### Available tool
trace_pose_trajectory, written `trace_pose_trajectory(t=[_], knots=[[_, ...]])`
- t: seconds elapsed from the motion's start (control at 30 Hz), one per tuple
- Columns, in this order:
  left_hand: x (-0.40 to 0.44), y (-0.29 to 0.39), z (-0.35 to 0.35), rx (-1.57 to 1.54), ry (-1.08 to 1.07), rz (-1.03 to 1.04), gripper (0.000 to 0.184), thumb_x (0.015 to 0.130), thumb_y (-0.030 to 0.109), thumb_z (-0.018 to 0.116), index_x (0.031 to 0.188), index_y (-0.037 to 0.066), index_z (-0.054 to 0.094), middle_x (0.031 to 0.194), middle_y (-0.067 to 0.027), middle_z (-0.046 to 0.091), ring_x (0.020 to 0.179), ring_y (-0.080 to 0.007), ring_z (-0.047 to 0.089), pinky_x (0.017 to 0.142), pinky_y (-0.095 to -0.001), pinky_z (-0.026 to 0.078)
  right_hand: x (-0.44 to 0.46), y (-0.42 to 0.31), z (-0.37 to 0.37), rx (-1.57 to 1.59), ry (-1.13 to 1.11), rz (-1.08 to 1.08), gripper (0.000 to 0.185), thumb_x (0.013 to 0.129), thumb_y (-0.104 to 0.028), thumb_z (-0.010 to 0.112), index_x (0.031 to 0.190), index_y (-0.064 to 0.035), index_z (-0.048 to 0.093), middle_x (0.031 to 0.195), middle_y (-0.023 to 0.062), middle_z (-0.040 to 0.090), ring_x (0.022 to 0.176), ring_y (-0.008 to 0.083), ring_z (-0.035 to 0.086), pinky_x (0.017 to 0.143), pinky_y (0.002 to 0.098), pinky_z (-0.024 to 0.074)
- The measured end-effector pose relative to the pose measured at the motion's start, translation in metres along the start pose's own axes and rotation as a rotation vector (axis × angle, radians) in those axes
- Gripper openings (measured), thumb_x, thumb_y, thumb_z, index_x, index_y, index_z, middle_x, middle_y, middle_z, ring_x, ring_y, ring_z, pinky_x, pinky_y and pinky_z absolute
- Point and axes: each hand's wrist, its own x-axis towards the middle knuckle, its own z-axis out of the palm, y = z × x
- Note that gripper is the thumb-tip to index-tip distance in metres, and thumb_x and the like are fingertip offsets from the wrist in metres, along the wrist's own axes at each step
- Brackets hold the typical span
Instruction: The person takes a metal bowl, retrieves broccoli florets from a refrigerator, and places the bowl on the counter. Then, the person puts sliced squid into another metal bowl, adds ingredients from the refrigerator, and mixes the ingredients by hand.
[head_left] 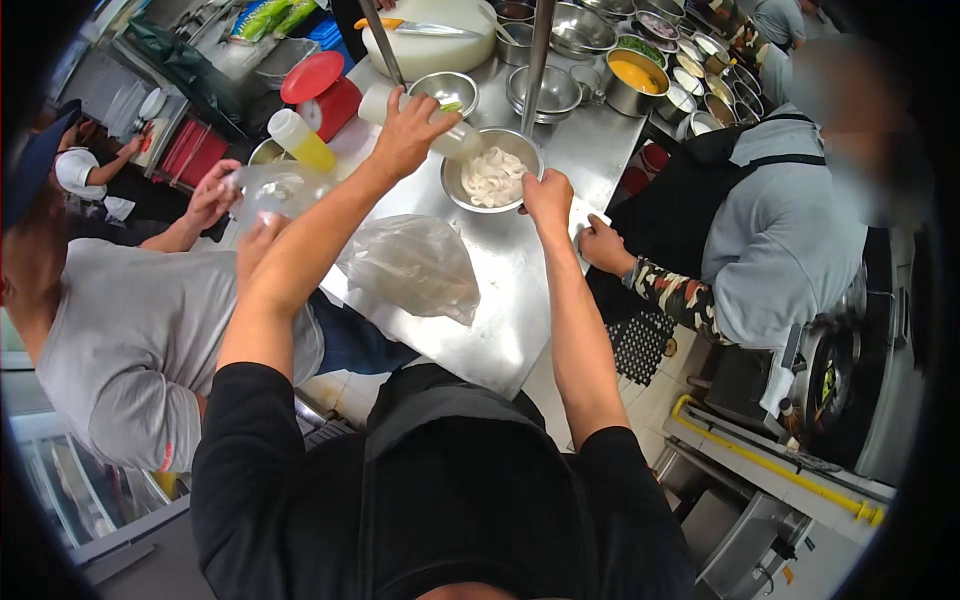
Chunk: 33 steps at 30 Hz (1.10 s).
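Observation:
My left hand (408, 132) is wrapped round a translucent plastic container (455, 139), which lies tilted with its lower end over a metal bowl (462, 192). Pale, whitish strips of food (495, 178) fill much of that bowl. At the bowl's right rim my right hand (548, 198) is closed, thumb on top, gripping the edge. A crumpled clear plastic bag (415, 265) lies on the steel table (505, 310) nearer to me. Whether anything is flowing out of the container cannot be made out.
Left, a co-worker in grey (150, 350) handles a clear bag (280, 190) beside a yellow-filled squeeze bottle (302, 140) and red scale (325, 98). Two metal posts (541, 60) rise nearby. Another co-worker (790, 210) stands right, near a yellow-filled pot (637, 82) and a wok (830, 375).

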Motion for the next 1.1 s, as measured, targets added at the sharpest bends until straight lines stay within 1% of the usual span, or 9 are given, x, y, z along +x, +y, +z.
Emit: trace_pose_trajectory(t=[0.3,0.37,0.53,0.6,0.67,0.87,0.97,1.03,1.1], knots=[[-0.019,0.004,0.0,-0.045,-0.016,-0.126,0.049,0.068,-0.003,0.054,0.109,0.022,0.057,0.096,-0.0059,0.051,0.101,-0.0233,0.05,0.094,-0.053,0.026,0.004,0.011,-0.003,0.034,-0.024,0.036,0.026,0.075,-0.014,0.056,0.069,0.0109,0.055,0.059,0.0233,0.059,0.046,0.0287,0.061,0.044,0.0362,0.0504],[-0.022,0.003,0.005,-0.075,-0.039,-0.171,0.049,0.066,-0.001,0.057,0.11,0.021,0.057,0.096,-0.0061,0.052,0.101,-0.0234,0.05,0.093,-0.053,0.026,0.009,0.014,0.002,0.048,-0.047,0.018,0.022,0.075,-0.012,0.053,0.067,0.0086,0.053,0.056,0.0152,0.057,0.041,0.0239,0.059,0.039,0.0319,0.049],[-0.034,-0.019,0.027,-0.462,0.151,-0.658,0.064,0.055,0.018,0.076,0.115,0.013,0.054,0.103,-0.0085,0.058,0.103,-0.0261,0.05,0.094,-0.0483,0.026,0.005,0.01,0.025,0.284,-0.121,0.053,0.02,0.077,-0.011,0.053,0.067,0.0059,0.051,0.058,0.0133,0.057,0.042,0.0201,0.056,0.037,0.0294,0.0466],[-0.043,-0.041,0.051,-0.465,0.172,-0.806,0.067,0.053,0.022,0.081,0.112,0.01,0.053,0.105,-0.0111,0.061,0.103,-0.0279,0.053,0.092,-0.0443,0.034,0.003,0.008,0.035,0.264,-0.141,0.096,0.019,0.077,-0.011,0.053,0.066,0.0047,0.051,0.057,0.0122,0.057,0.044,0.0199,0.057,0.037,0.029,0.0466],[-0.049,-0.059,0.073,-0.653,0.224,-1.257,0.067,0.051,0.023,0.084,0.109,0.008,0.052,0.104,-0.013,0.062,0.098,-0.0302,0.058,0.085,-0.0418,0.043,0.004,0.014,0.046,0.268,-0.149,0.09,0.019,0.078,-0.011,0.054,0.066,0.0037,0.051,0.057,0.0109,0.056,0.045,0.0193,0.058,0.037,0.0288,0.0467],[-0.065,-0.103,0.123,-0.498,0.24,-1.404,0.076,0.05,0.023,0.085,0.115,0.007,0.048,0.106,-0.0151,0.062,0.099,-0.0328,0.059,0.085,-0.0396,0.046,0.002,0.022,0.055,0.214,-0.139,0.126,0.02,0.077,-0.011,0.054,0.064,0.0028,0.05,0.057,0.0091,0.055,0.044,0.0171,0.055,0.038,0.029,0.0476],[-0.076,-0.114,0.135,-0.589,0.28,-1.273,0.081,0.055,0.024,0.083,0.123,0.004,0.043,0.116,-0.0196,0.056,0.107,-0.0349,0.054,0.091,-0.0394,0.042,0.001,0.03,0.054,0.224,-0.105,0.141,0.023,0.076,-0.012,0.055,0.06,0.002,0.047,0.055,0.0095,0.054,0.043,0.0176,0.054,0.038,0.0303,0.0473],[-0.076,-0.102,0.12,-0.368,0.442,-1.54,0.087,0.054,0.025,0.083,0.124,0.0,0.039,0.12,-0.0219,0.051,0.111,-0.0365,0.048,0.095,-0.0413,0.037,0.001,0.038,0.054,0.26,-0.069,0.154,0.027,0.075,-0.013,0.056,0.056,0.0016,0.044,0.052,0.0108,0.053,0.041,0.0194,0.055,0.037,0.032,0.0467],[-0.083,-0.089,0.093,-0.201,0.83,-1.6,0.094,0.051,0.027,0.084,0.126,-0.002,0.034,0.119,-0.0231,0.046,0.11,-0.0387,0.045,0.096,-0.0441,0.034,0.004,0.048,0.054,0.261,-0.05,0.178,0.027,0.076,-0.013,0.057,0.056,0.0012,0.044,0.052,0.0109,0.053,0.042,0.019,0.055,0.038,0.0322,0.0475]])
